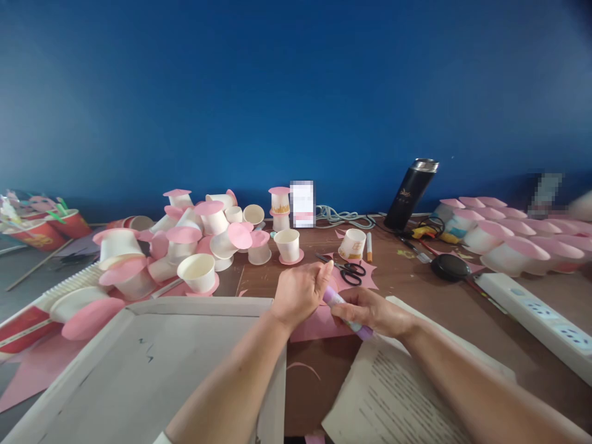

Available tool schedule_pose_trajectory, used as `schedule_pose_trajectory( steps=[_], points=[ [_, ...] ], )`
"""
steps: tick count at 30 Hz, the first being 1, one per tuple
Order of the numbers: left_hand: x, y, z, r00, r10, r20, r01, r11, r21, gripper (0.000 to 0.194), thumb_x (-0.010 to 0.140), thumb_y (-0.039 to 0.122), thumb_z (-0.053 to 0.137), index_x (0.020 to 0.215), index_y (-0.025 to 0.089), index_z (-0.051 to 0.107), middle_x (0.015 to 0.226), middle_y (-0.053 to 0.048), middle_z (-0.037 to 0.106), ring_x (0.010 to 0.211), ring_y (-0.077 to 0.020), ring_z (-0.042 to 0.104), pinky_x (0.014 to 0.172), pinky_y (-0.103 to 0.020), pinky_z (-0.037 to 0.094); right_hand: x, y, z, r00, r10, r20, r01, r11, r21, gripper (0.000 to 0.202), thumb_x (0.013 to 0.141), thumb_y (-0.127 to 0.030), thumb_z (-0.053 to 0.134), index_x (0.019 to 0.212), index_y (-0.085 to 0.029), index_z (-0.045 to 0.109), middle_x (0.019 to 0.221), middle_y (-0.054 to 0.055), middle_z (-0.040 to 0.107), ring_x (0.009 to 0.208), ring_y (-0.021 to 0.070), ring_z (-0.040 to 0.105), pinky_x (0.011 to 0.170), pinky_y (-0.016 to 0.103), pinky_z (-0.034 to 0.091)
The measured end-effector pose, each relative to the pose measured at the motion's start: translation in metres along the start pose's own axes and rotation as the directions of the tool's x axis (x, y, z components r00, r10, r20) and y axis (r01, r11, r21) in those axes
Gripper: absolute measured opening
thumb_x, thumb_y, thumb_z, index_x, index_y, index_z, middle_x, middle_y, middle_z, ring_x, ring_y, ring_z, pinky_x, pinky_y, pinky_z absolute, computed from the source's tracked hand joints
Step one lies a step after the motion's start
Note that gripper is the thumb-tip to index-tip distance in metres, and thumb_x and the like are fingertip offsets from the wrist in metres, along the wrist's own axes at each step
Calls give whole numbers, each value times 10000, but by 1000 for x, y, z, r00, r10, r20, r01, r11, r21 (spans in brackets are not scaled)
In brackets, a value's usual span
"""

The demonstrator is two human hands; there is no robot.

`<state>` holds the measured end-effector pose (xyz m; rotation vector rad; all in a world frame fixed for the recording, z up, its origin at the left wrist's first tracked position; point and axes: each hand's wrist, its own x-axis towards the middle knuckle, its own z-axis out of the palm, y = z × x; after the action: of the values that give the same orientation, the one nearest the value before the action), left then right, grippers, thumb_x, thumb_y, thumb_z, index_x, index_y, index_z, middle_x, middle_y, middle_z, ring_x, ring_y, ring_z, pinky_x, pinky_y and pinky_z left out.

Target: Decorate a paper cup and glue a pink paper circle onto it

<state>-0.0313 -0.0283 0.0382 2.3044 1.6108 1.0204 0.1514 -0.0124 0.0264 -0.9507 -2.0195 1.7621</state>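
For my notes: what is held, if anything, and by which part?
A purple tube: right hand around its middle; left hand at its far end, grip unclear.

The person's left hand (298,293) closes around one end of a purple tube (333,298), and the right hand (372,309) grips its body, over pink paper (314,330) on the brown counter (311,390). Black scissors (352,273) lie just beyond. White cups (198,273) with pink discs crowd the left; more pink-topped cups (513,253) stand at right.

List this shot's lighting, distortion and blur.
In the head view, the blue wall is unevenly lit, paler at far left; lens distortion seems to stretch the power strip; text on the printed sheet is too soft to read.
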Motion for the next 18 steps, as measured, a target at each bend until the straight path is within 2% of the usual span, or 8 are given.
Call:
schedule_pose_trajectory(
  steps=[4,6,9,11,12,13,15,18],
  points=[
    [0,2,0,999,-34,2,34,998,54,465,953,425,243,709,189,561,664,-49,631,610,-151,548,547,-267,261,-1,-5,5,998,28,-62,-38,984,-172,453,816,-595,511,659,-170,522,567,-19,503,477,80,403,456,219,288],
    [0,3,2,998,-68,5,67,993,98,498,948,456,233,721,189,586,666,-55,644,607,-159,561,542,-270,265,-1,-5,9,990,-12,-142,-38,938,-345,449,821,-591,502,641,-180,488,547,-29,480,475,82,386,456,224,267],
    [1,1,6,986,-167,-11,167,969,182,545,939,488,226,700,189,614,641,-62,645,586,-170,564,531,-274,267,2,-1,17,927,-215,-306,-56,729,-682,429,824,-556,516,623,-177,488,586,-11,506,518,97,394,493,244,234],
    [2,-1,8,973,-228,-22,228,954,194,554,932,503,240,681,188,620,622,-61,636,578,-173,559,526,-273,272,5,2,21,881,-311,-357,-107,604,-790,402,825,-532,525,647,-172,522,667,15,560,564,111,429,523,256,232],
    [3,-3,8,970,-243,-16,243,955,169,554,926,514,250,666,187,613,608,-54,626,571,-169,552,526,-270,277,6,4,22,871,-322,-371,-124,587,-800,399,823,-534,527,656,-172,530,686,18,568,572,112,434,528,258,232],
    [3,-5,8,970,-243,0,242,963,117,553,921,526,261,650,185,602,589,-43,611,562,-159,541,525,-265,284,7,5,21,872,-307,-381,-131,605,-786,410,818,-548,528,652,-173,528,677,14,560,567,109,428,526,256,232],
    [4,-8,7,981,-185,49,188,981,-52,539,913,537,286,643,180,585,581,-19,589,559,-135,524,531,-246,308,7,5,17,902,-211,-377,-114,726,-678,451,802,-595,523,636,-175,507,609,-13,500,528,94,388,501,246,233],
    [3,-10,5,994,-37,103,67,951,-302,495,913,520,323,676,174,586,622,4,587,588,-106,514,550,-212,338,4,1,8,974,-29,-226,-58,928,-368,474,791,-634,511,681,-173,512,571,-40,427,498,78,355,465,223,256]
  ],
)
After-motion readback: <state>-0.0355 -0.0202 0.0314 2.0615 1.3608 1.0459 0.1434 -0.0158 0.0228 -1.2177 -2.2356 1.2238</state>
